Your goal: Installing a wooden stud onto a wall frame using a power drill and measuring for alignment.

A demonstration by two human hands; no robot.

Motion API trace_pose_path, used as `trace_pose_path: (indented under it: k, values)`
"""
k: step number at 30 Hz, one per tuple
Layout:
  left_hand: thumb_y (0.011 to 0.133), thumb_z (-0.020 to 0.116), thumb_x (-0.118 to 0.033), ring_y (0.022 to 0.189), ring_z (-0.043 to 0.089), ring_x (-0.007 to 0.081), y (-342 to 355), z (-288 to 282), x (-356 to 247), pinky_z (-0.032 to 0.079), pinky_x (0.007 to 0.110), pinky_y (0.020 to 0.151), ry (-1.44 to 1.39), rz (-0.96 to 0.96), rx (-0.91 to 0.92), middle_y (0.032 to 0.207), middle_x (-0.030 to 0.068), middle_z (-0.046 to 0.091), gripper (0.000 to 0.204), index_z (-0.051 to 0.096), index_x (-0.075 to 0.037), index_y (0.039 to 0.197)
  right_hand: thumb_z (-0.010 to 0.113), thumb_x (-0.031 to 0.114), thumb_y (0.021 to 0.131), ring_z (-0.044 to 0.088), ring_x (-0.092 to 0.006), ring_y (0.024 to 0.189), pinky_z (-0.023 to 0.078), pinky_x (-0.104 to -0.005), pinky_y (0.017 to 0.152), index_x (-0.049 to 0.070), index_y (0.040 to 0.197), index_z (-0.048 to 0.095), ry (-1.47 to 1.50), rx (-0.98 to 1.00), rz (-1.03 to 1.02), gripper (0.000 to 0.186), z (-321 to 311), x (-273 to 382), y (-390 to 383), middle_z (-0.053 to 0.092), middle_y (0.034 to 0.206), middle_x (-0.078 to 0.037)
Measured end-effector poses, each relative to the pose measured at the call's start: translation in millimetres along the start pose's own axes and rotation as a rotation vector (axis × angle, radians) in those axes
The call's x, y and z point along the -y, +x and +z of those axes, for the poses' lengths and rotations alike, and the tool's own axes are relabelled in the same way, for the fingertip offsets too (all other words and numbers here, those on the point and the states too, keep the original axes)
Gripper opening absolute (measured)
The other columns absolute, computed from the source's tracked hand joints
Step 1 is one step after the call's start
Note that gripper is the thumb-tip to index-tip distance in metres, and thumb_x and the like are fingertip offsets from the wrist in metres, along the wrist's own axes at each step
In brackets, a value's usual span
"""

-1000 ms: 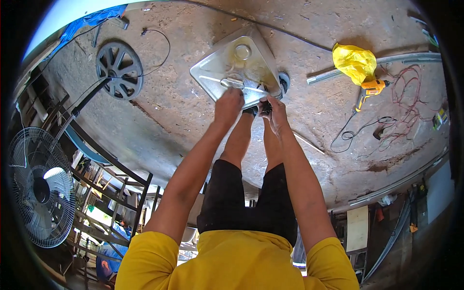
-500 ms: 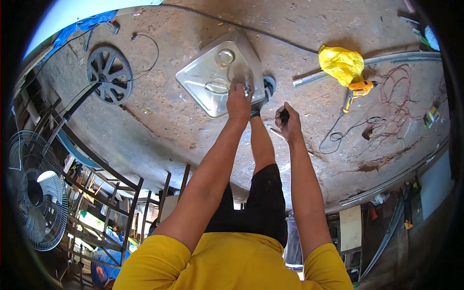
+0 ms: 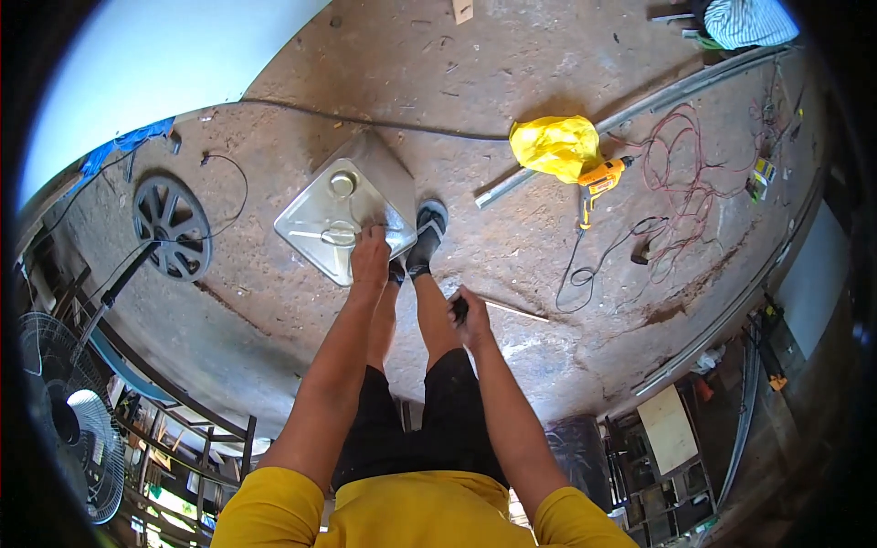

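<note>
Floor (image 3: 239, 297) open left of centre, between metal can (image 3: 340, 208) and fan base (image 3: 162, 234) (cord loop (image 3: 245, 185) intrudes higher up). Yellow bag (image 3: 554, 146), drill (image 3: 601, 181) block upper right.

1. Your shirt (image 3: 420, 511) is yellow, your shorts (image 3: 457, 402) black.
2. Your metal can (image 3: 365, 196) is silvery grey.
3. The item (image 3: 459, 309) in your right hand (image 3: 475, 319) is black.
4. You see a bright yellow bag (image 3: 553, 146), an orange-and-black drill (image 3: 600, 179) and reddish cord (image 3: 702, 157).
5. The bundled cloth (image 3: 749, 22) has white and blue-grey stripes.
6. The floor (image 3: 475, 100) is brown.
</note>
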State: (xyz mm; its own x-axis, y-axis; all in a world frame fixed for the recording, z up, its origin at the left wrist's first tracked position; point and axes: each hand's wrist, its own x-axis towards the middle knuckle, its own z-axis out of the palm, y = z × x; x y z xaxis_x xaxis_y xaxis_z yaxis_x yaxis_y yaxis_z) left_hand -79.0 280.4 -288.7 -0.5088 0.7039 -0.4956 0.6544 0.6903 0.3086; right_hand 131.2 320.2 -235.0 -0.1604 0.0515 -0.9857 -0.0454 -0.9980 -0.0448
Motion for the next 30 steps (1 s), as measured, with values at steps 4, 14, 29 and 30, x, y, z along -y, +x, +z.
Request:
trace_pose_path:
  k: [4,14,29,30]
  values:
    - [0.064,0.056,-0.008,0.081,0.05,0.03,0,3,1,0.046,0.038,0.061,0.051,0.002,-0.003,0.084,0.0126,0.05,0.024,0.044,-0.004,0.083,0.045,0.029,0.08,0.047,-0.0127,0.046,0.037,-0.0216,0.043,0.008,0.067,0.05,0.018,-0.018,0.015,0.026,2,-19,-13,0.05,0.057,-0.005]
    - [0.062,0.055,-0.007,0.08,0.05,0.0287,-1,12,6,0.046,0.036,0.06,0.106,0.065,-0.069,0.083,0.0129,0.049,0.023,0.045,-0.003,0.083,0.048,0.027,0.08,0.047,-0.0132,0.045,0.039,-0.0226,0.042,0.007,0.065,0.051,0.093,0.107,0.051,0.025,21,-44,-39,0.05,0.057,-0.006]
    - [0.071,0.045,-0.006,0.084,0.05,0.0271,-10,9,5,0.047,0.031,0.064,0.076,0.095,0.004,0.088,0.0132,0.045,0.018,0.044,-0.003,0.089,0.044,0.028,0.082,0.047,-0.0144,0.047,0.037,-0.0248,0.042,0.006,0.066,0.05,-0.054,0.083,0.05,0.028,26,-47,-35,0.049,0.057,-0.006]
    - [0.071,0.047,-0.007,0.083,0.051,0.0257,-10,7,5,0.048,0.029,0.062,0.099,0.123,-0.023,0.086,0.0124,0.046,0.017,0.045,-0.002,0.086,0.044,0.028,0.082,0.047,-0.0142,0.047,0.037,-0.0248,0.042,0.006,0.066,0.049,-0.063,0.092,0.051,0.028,27,-47,-35,0.049,0.057,-0.006]
